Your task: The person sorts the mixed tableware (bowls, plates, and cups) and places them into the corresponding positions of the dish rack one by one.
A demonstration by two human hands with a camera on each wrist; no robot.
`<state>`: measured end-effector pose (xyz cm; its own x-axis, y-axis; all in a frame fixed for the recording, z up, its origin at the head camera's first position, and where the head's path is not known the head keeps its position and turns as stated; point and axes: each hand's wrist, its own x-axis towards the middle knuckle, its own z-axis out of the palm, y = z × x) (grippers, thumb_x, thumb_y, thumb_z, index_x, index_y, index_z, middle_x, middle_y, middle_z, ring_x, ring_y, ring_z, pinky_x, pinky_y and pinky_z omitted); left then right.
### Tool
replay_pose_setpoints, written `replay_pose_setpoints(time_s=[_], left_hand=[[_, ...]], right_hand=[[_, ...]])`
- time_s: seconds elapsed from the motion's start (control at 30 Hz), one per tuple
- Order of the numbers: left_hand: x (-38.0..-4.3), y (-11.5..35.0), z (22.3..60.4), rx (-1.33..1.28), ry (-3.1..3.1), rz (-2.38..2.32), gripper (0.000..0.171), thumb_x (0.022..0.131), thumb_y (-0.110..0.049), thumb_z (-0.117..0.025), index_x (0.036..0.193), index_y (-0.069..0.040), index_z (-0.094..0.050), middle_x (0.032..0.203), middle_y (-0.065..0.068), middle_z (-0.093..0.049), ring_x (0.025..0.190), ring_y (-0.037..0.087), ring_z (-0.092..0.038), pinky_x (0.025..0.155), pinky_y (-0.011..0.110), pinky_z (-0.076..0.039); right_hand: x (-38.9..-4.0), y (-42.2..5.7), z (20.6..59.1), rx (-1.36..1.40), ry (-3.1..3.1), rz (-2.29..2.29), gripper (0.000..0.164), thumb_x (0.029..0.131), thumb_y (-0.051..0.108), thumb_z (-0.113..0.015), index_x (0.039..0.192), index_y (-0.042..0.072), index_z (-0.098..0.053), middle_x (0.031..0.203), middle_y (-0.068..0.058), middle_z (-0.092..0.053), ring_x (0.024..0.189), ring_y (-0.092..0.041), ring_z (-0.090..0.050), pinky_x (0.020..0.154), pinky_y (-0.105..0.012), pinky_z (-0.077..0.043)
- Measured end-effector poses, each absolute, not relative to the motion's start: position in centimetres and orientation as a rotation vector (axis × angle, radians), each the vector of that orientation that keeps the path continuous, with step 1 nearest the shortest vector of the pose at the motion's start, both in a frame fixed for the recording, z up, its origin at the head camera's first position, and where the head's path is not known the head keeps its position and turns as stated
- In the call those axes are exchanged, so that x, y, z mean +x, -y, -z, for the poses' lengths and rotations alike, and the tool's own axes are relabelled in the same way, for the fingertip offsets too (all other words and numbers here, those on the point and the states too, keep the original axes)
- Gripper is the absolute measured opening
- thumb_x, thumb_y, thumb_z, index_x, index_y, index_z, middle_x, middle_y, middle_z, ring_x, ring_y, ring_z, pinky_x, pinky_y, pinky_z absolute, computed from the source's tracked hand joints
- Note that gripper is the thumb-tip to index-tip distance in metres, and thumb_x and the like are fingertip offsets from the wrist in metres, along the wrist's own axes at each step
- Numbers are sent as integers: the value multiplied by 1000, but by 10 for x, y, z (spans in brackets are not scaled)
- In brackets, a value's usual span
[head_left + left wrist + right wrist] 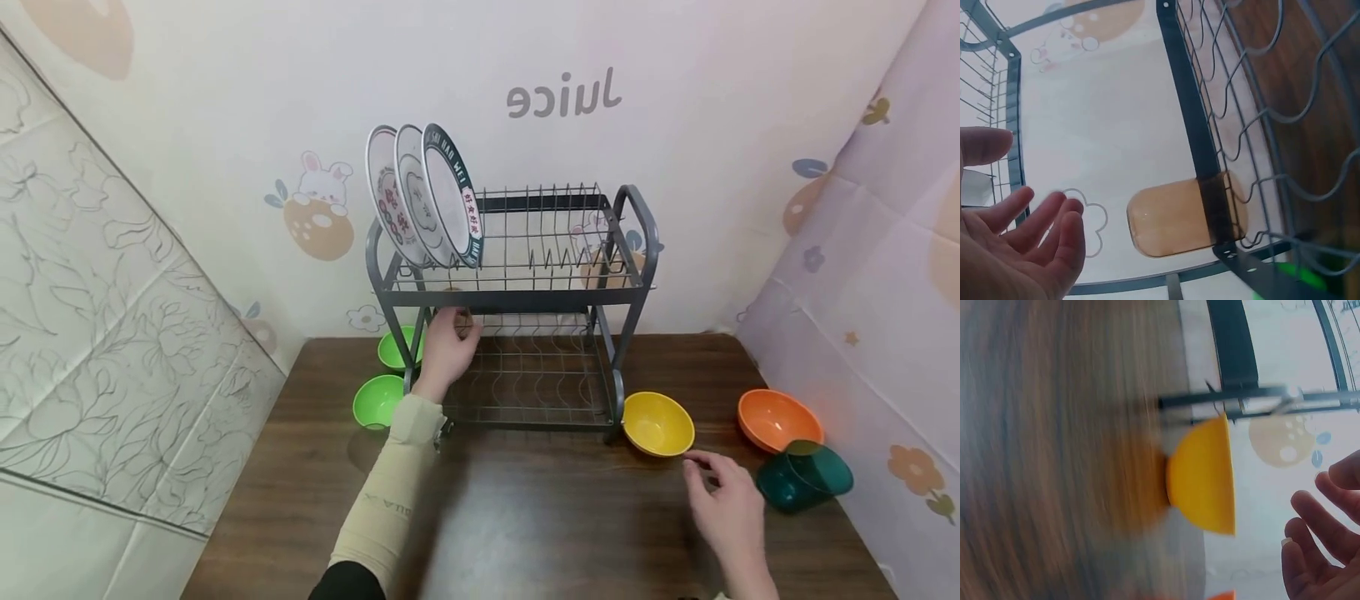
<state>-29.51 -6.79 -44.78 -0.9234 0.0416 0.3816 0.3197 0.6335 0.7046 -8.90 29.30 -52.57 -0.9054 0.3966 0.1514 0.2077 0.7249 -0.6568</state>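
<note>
My left hand (448,350) reaches into the lower tier of a dark grey dish rack (517,298), fingers loosely bent and holding nothing. Close to it, a see-through amber cup (1169,217) stands on that tier's wires; in the head view the hand mostly hides it. Three patterned plates (452,196) lean upright side by side at the upper tier's left end. Over the table at the right, my right hand (727,504) hovers empty with relaxed fingers, just in front of a yellow bowl (658,423). This bowl sits upright beside the rack's right foot.
Left of the rack, two green bowls (378,402) sit on the brown wooden table (517,517), one behind the other. An orange bowl (778,419) and a see-through teal cup (804,479) are at the far right. A patterned wall (712,125) rises behind the rack.
</note>
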Motion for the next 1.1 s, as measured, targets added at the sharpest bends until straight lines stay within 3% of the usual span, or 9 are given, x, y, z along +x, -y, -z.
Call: replay_pose_setpoints(time_s=[0.17, 0.5, 0.77, 1.1], left_hand=[[-272, 66, 459, -314, 2549, 1305, 40, 98, -29, -63, 134, -11, -59, 129, 7, -63, 109, 22, -63, 91, 41, -50], [-231, 66, 481, -369, 2462, 1570, 23, 98, -25, -64, 120, -17, -65, 108, -5, -69, 88, 11, -63, 76, 33, -52], [-193, 62, 506, -347, 2394, 1803, 20, 98, -20, -65, 113, -6, -66, 94, 5, -69, 75, 14, -61, 66, 28, -50], [-153, 68, 541, -269, 2419, 1957, 15, 98, -17, -64, 108, -5, -65, 92, 11, -70, 80, 27, -67, 72, 28, -51]], right_hand=[[-88, -315, 522, -520, 2618, -829, 24, 99, 15, -58, 112, -3, -67, 117, -27, -62, 103, -40, -49, 86, -56, -39], [-82, -346, 523, -556, 2481, -693, 24, 91, 6, -64, 111, -8, -66, 120, -30, -61, 112, -46, -46, 99, -57, -30], [-82, -363, 526, -552, 2377, -673, 30, 88, 5, -64, 113, -11, -67, 129, -30, -58, 119, -49, -46, 111, -53, -23], [-86, -371, 530, -690, 2418, -655, 33, 89, 5, -61, 118, -10, -65, 131, -30, -57, 121, -49, -44, 109, -55, -25]])
